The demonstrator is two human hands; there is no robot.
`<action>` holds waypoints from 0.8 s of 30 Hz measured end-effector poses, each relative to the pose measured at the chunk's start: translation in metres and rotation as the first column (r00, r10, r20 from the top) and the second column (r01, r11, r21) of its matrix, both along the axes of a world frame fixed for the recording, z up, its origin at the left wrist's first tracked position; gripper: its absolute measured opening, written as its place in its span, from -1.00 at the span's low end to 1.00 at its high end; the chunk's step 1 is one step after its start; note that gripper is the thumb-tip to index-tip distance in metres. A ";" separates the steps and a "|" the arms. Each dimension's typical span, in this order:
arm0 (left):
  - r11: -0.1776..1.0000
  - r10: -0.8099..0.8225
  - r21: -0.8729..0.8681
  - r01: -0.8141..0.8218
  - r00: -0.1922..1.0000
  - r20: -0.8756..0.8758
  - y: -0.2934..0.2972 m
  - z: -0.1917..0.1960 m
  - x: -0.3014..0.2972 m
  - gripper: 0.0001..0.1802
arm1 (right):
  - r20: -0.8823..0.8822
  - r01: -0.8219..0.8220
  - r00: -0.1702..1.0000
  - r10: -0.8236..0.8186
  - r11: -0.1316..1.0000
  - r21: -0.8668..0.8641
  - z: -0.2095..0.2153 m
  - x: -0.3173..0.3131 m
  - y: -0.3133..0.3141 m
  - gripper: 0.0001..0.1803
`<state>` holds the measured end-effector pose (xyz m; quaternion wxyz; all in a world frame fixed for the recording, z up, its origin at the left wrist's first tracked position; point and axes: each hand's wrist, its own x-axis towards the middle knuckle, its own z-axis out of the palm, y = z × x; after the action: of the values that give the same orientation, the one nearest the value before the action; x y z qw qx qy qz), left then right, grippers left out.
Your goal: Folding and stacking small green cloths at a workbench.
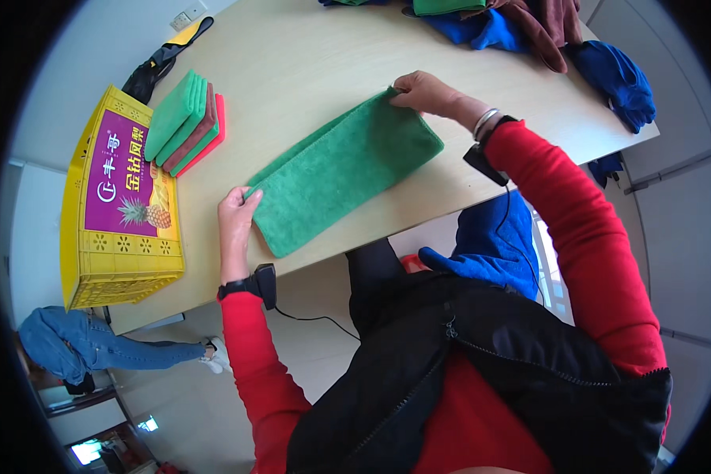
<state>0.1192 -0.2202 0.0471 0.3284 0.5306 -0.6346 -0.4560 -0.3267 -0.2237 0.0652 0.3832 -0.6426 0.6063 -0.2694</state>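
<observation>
A green towel (344, 174), folded lengthwise into a long strip, lies slantwise near the front edge of the table (308, 47). My left hand (235, 217) pinches its near left corner between thumb and fingers. At the far right end, my right hand (425, 92) grips the upper corner, fingers closed on the cloth. A second layer shows along the towel's far edge. Left of it stands a stack of folded towels (183, 122) in green, brown and red.
A yellow plastic crate (122, 268) with a purple printed panel sits at the table's left end. Loose blue, brown and green cloths (490, 28) are heaped at the far right. Blue cloth (490, 241) hangs below the front edge. Another person's jeans-clad leg (142, 351) shows lower left.
</observation>
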 end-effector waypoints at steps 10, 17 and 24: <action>0.989 0.149 0.038 -0.145 0.980 -0.135 0.021 -0.004 -0.017 -0.88 | -0.106 0.144 0.985 -0.134 0.985 0.097 -0.024 0.003 0.022 -0.54; 0.982 0.156 -0.125 -0.140 0.980 0.126 0.044 -0.016 -0.009 -0.81 | -0.348 0.214 0.895 -0.279 0.953 -0.215 -0.018 0.031 0.061 -0.64; 0.837 0.406 -0.493 -0.236 0.873 0.271 0.063 -0.018 -0.036 -0.77 | -0.402 0.346 0.791 -0.461 0.879 -0.327 -0.018 0.047 0.104 -0.71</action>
<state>0.0837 -0.1569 0.0294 0.3902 0.6167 -0.6713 -0.1292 -0.2797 -0.1197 0.0468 0.0787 -0.5835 0.7679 -0.2522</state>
